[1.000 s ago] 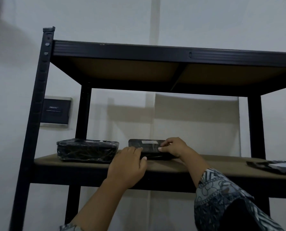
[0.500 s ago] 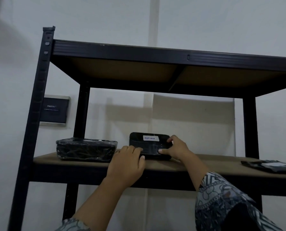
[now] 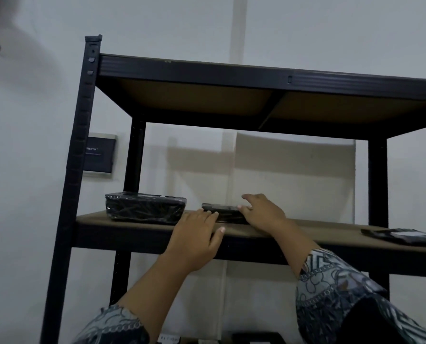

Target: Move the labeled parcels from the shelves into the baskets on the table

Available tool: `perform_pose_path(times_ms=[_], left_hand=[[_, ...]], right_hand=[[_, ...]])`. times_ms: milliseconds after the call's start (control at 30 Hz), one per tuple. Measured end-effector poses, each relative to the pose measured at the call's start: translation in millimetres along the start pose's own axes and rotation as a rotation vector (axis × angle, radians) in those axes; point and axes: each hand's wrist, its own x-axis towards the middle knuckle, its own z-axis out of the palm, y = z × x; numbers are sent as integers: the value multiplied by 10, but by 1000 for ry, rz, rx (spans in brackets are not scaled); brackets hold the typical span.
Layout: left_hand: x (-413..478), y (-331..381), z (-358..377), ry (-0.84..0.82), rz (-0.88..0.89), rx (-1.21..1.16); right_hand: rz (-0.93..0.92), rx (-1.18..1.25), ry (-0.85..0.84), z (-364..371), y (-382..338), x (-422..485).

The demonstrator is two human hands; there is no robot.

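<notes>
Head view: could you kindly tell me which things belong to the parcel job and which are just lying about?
Job: middle parcel, touched by left hand and right hand; wrapped parcel; flat parcel; shelf.
Lying about: black wall panel.

Black metal shelving rack (image 3: 82,145), brown boards. Middle board (image 3: 306,228) is carrying three black parcels. Plastic-wrapped parcel (image 3: 145,211) is sitting at the left, flat parcel (image 3: 222,214) is lying just right of it, and white-labelled flat parcel (image 3: 403,235) is lying well apart at the right edge.

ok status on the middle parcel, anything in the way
Left hand open at front of middle parcel, right hand over its end. Flat on shelf. Nothing blocking.
</notes>
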Motion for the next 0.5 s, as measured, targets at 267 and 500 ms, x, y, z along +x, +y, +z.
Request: perform_pose_path(times_ms=[267, 500], left_hand=[[-352, -166, -248, 134, 136, 14], [-545, -739, -676, 197, -21, 121]], right_hand=[[-331, 7, 164, 115, -661, -342], [-319, 195, 31, 231, -1207, -256]])
